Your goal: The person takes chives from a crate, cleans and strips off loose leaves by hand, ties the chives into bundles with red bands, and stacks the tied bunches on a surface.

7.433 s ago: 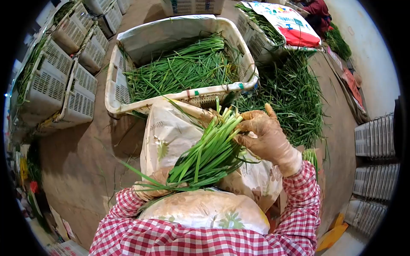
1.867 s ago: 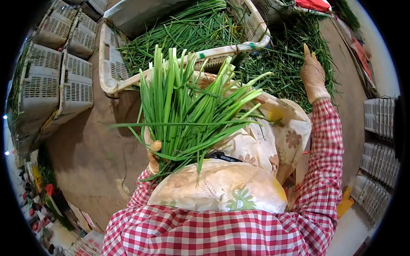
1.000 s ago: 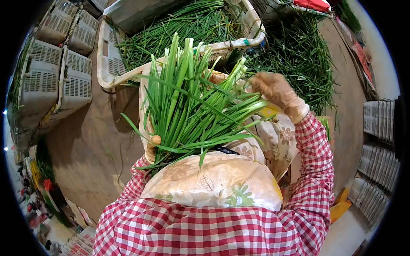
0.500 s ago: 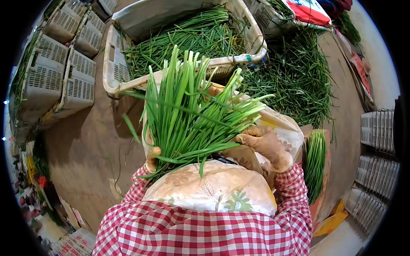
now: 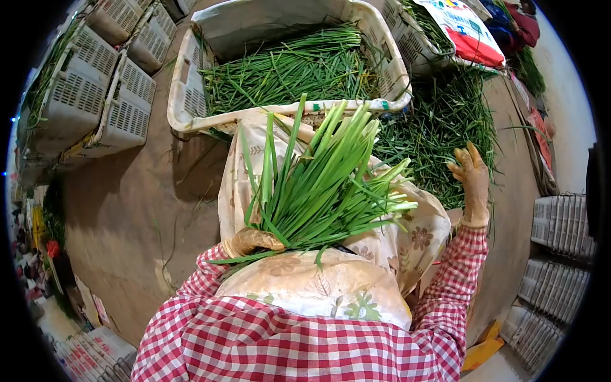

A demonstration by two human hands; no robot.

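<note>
A bunch of garlic chives (image 5: 324, 184) lies across my lap over a floral apron (image 5: 420, 235), its pale cut ends pointing up and to the right. My left hand (image 5: 254, 242) is closed around the lower left part of the bunch, near its leafy end. Out to the right, my right hand (image 5: 472, 175) is raised with its fingers apart, holding nothing that I can see. It is beside a heap of loose chive leaves (image 5: 433, 134) on the floor.
In front stands a large white crate (image 5: 181, 118) with more chives inside. Stacked white crates (image 5: 79, 86) line the left side. A white and red bag (image 5: 468, 35) lies at the upper right, near another person (image 5: 522, 28). Folded grey crates (image 5: 560, 219) stand far right.
My right hand has left the bunch and moved out to the right, its fingers spreading. My left hand has shifted inward over the chives, and the bunch now leans further right.
</note>
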